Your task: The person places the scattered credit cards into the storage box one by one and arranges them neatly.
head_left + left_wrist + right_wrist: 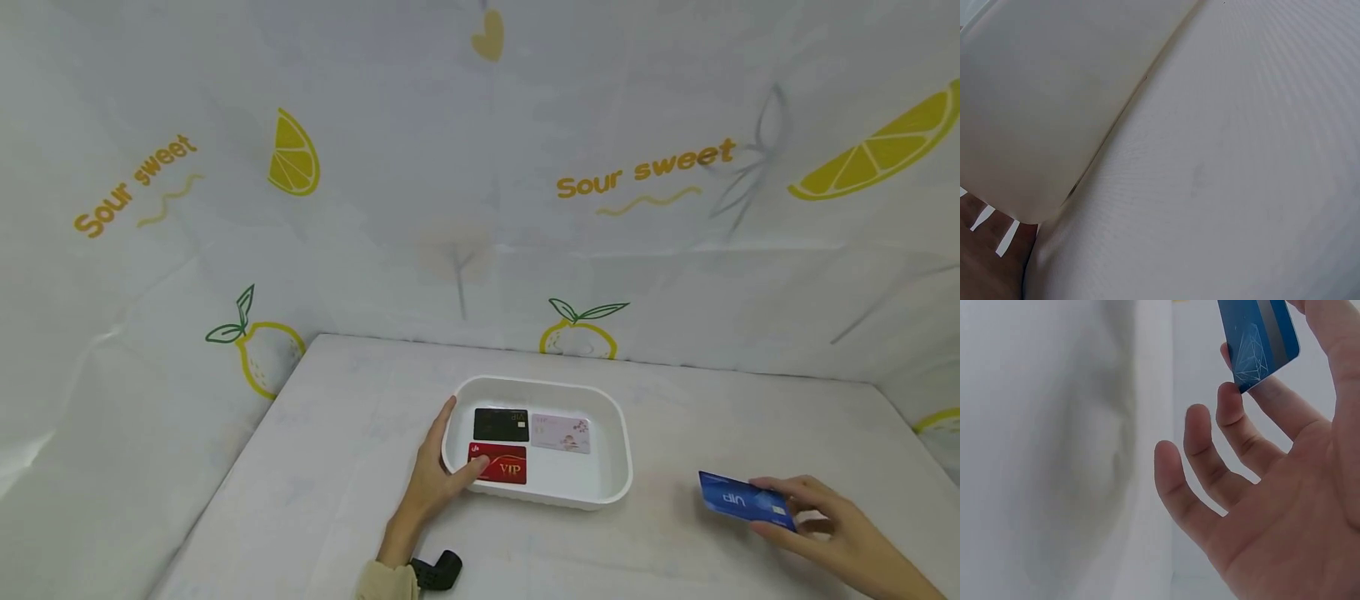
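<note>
A white plastic tray (558, 477) stands on the table, holding a black card (495, 425), a pale pink card (558, 433) and a red VIP card (506, 472). My left hand (431, 483) grips the tray's left side, fingers along its outer wall and thumb over the rim, its tip overlapping the red card. In the left wrist view, the tray's side wall (1066, 94) fills the upper left, with fingers at its end. Right of the tray, my right hand (836, 527) pinches a blue VIP card (738, 497) by one end. The right wrist view shows that card's striped back (1257, 347).
The table (315, 467) has a white cover. A white sheet (420, 208) printed with lemons and "Sour sweet" lettering hangs behind it and on the sides. A black strap device (441, 572) sits at my left wrist, by a beige sleeve (387, 582).
</note>
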Tool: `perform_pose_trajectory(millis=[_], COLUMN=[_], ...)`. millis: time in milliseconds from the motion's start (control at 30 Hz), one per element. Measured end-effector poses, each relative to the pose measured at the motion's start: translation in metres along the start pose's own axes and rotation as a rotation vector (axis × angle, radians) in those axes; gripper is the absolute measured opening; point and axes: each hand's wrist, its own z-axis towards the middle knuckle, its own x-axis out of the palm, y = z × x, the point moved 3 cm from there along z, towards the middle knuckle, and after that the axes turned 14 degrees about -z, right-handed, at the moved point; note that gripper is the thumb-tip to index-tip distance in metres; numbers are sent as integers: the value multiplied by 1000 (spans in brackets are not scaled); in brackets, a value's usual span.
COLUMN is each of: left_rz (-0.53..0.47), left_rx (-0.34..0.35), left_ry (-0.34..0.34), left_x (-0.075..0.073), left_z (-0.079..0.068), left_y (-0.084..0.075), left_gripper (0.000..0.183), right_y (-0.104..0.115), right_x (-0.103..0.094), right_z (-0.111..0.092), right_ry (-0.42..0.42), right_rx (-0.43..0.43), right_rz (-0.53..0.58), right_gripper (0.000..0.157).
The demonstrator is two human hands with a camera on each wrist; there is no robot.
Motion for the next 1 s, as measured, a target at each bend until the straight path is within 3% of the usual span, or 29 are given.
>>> perform_pose_trajectory(millis=[167, 400, 633, 1000], left_rz=[4, 9, 0, 5], left_rx=[-2, -11, -11, -12], left_ry=[0, -8, -1, -10], left_x=[0, -1, -1, -1], left_z=[0, 0, 0, 1], left_y=[0, 0, 0, 0], left_gripper=[98, 97, 96, 95], right_y=[23, 56, 98, 149], right_x=[-2, -1, -3, 3], right_z=[7, 15, 27, 44], right_ry=[15, -69, -119, -99], right_rx=[-23, -136, -220, -325], right_rz=[20, 117, 187, 264], right_gripper=[55, 45, 46, 43])
